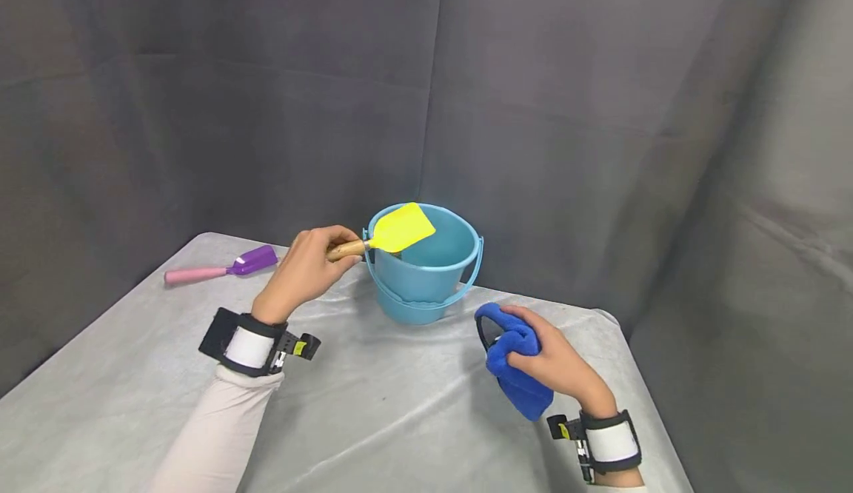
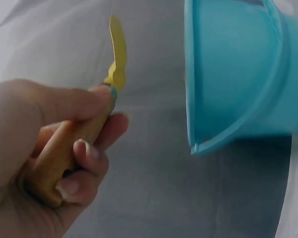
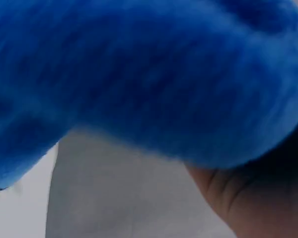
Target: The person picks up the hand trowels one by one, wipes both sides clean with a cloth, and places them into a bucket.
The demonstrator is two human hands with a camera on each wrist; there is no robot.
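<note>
Two hands work at a grey-draped counter (image 1: 373, 404) against dark curtains. Left hand (image 1: 303, 271) fingers grip a yellow trowel (image 1: 398, 229) over the blue bucket (image 1: 426, 271) rim. Right hand (image 1: 560, 366) fingers clutch a blue cloth (image 1: 516, 374) at the bucket's 5 o'clock. One purple scoop (image 1: 223, 266) lies at its 9 o'clock, well apart.

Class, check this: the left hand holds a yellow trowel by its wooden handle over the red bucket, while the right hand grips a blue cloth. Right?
Not quite. The bucket is light blue, not red, as the head view shows. The left hand does hold the yellow trowel by its wooden handle, and the right hand grips the blue cloth.
</note>
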